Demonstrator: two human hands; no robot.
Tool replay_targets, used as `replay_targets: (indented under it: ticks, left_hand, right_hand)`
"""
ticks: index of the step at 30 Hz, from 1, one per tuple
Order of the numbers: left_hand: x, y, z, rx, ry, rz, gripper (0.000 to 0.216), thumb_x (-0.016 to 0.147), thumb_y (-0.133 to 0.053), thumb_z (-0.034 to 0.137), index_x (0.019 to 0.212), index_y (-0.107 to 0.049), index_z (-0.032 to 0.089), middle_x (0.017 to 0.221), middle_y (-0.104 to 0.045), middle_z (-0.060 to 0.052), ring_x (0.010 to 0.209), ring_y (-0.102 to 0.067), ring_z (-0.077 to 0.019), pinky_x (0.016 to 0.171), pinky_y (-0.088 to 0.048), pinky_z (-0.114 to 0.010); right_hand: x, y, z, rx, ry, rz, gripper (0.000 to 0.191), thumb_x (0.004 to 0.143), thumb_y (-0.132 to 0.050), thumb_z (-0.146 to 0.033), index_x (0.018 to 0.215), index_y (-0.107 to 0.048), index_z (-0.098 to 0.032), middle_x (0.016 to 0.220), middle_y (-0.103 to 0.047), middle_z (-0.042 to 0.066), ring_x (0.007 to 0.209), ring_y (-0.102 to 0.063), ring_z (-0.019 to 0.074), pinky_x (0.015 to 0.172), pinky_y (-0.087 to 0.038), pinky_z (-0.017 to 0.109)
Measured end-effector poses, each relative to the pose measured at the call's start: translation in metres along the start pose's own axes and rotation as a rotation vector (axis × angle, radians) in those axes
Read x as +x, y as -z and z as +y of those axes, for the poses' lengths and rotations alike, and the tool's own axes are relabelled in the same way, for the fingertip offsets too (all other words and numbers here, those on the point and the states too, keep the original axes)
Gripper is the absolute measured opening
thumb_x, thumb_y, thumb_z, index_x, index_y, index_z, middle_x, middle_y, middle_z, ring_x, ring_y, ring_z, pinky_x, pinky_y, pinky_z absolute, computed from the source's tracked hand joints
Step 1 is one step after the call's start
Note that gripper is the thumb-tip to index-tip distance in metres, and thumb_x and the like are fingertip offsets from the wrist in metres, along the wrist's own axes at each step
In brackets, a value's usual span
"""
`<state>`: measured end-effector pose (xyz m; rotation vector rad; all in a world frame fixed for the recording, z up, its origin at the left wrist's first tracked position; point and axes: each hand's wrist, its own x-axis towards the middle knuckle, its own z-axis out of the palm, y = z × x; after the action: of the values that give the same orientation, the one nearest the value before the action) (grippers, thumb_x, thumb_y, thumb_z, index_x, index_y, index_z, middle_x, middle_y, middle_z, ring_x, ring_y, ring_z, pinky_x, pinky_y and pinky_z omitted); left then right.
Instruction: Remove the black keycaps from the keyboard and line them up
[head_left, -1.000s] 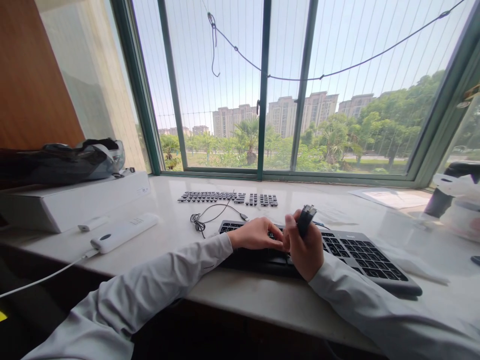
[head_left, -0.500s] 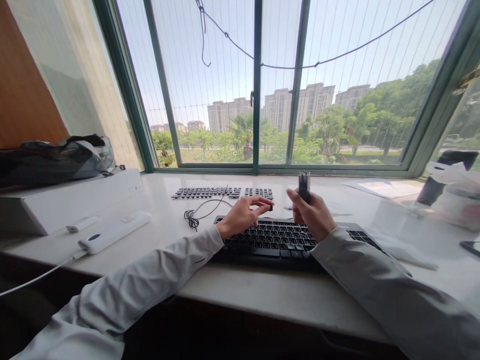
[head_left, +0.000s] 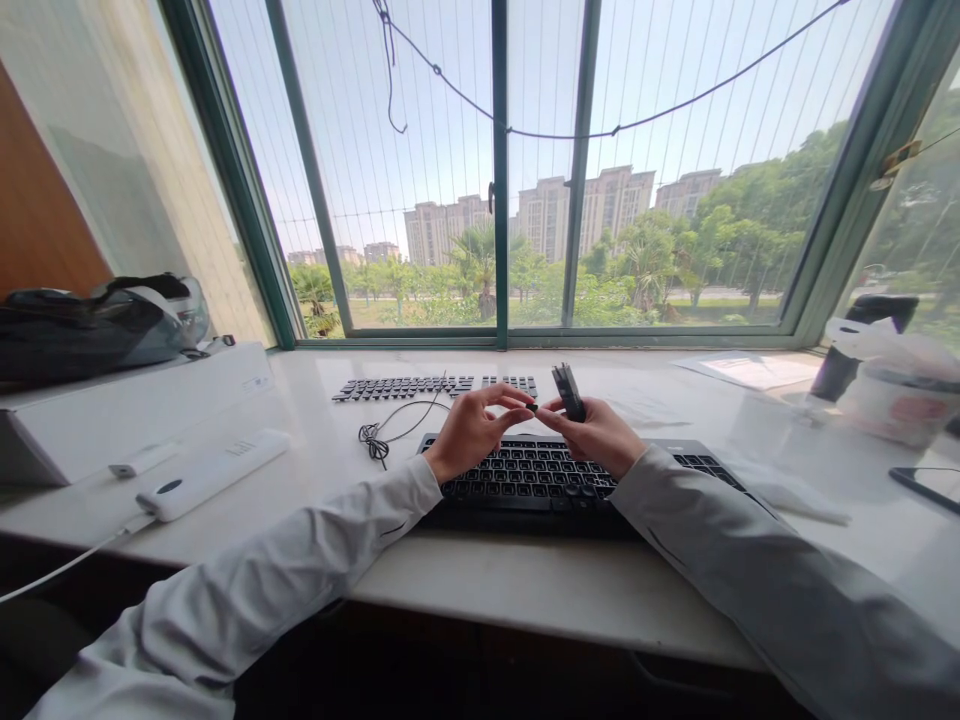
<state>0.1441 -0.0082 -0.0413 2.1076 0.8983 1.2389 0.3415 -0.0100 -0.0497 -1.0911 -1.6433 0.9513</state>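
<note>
My left hand (head_left: pixel 466 432) pinches a small black keycap (head_left: pixel 532 408) between thumb and fingers. Right beside it, my right hand (head_left: pixel 604 436) is closed around a black keycap puller (head_left: pixel 570 392), whose prongs point up and lean left. The thumb or finger of the right hand comes up to the keycap; whether it touches is too small to tell. Both hands are above a black keyboard (head_left: pixel 517 476) with most of its caps off and its switches bare. A few caps sit at its lower edge. My right hand and sleeve cover part of the keyboard.
Loose keycaps (head_left: pixel 401 388) lie in rows behind the keyboard, near a black coiled cable (head_left: pixel 373 440). On the left are a white power strip-like device (head_left: pixel 214 475) and a white box (head_left: pixel 142 410) under a dark bag. Papers (head_left: pixel 742 370) and a phone-like object (head_left: pixel 926 487) lie right.
My right hand has moved left toward my left hand, and the keycap puller has tilted left. The keycap in my left hand is now close to the right fingers. The view has shifted slightly.
</note>
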Motion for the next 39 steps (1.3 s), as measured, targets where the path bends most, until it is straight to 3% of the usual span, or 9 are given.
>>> replay_targets:
  ticks: [9, 19, 30, 35, 39]
  left_hand:
    - [-0.002, 0.001, 0.005, 0.161, -0.119, 0.016, 0.031, 0.084, -0.069, 0.044, 0.105, -0.069, 0.021, 0.095, -0.074, -0.003, 0.040, -0.054, -0.0034, 0.045, -0.046, -0.018]
    - [-0.001, 0.001, 0.005, 0.228, -0.210, 0.075, 0.024, 0.084, -0.071, 0.037, 0.100, -0.071, 0.019, 0.101, -0.073, -0.004, 0.062, -0.063, -0.0080, 0.051, -0.047, -0.017]
    - [-0.002, 0.001, 0.000, 0.304, -0.249, 0.056, 0.024, 0.085, -0.069, 0.037, 0.101, -0.070, 0.019, 0.099, -0.073, -0.002, 0.050, -0.053, -0.0037, 0.050, -0.046, -0.017]
    - [-0.002, 0.003, -0.001, 0.484, -0.343, 0.047, 0.022, 0.088, -0.065, 0.038, 0.099, -0.069, 0.019, 0.097, -0.074, -0.001, 0.052, -0.056, -0.0053, 0.057, -0.049, -0.020]
    - [0.008, 0.026, 0.001, 0.718, -0.474, 0.143, 0.024, 0.091, -0.061, 0.039, 0.102, -0.068, 0.019, 0.103, -0.073, -0.002, 0.069, -0.066, -0.0101, 0.065, -0.050, -0.022]
  right_hand:
    - [0.001, 0.001, 0.002, -0.019, 0.013, -0.011, 0.047, 0.073, -0.069, -0.060, 0.088, -0.069, -0.015, 0.041, -0.041, -0.007, 0.035, -0.039, 0.0083, 0.036, -0.033, 0.021]
    - [0.001, 0.002, -0.001, -0.077, 0.010, -0.014, 0.050, 0.075, -0.066, -0.062, 0.091, -0.067, -0.015, 0.039, -0.040, -0.007, 0.036, -0.039, 0.0092, 0.037, -0.032, 0.022]
    - [-0.001, 0.001, -0.004, -0.139, -0.030, -0.016, 0.048, 0.074, -0.067, -0.060, 0.090, -0.067, -0.015, 0.041, -0.040, -0.007, 0.038, -0.040, 0.0097, 0.039, -0.033, 0.023]
    - [-0.001, 0.000, -0.004, -0.085, -0.038, -0.037, 0.048, 0.074, -0.067, -0.060, 0.090, -0.066, -0.015, 0.042, -0.037, -0.008, 0.037, -0.037, 0.0088, 0.038, -0.030, 0.023]
    - [-0.002, 0.001, -0.009, 0.101, -0.092, -0.032, 0.050, 0.073, -0.067, -0.061, 0.091, -0.063, -0.014, 0.045, -0.030, -0.011, 0.036, -0.029, 0.0063, 0.037, -0.022, 0.022]
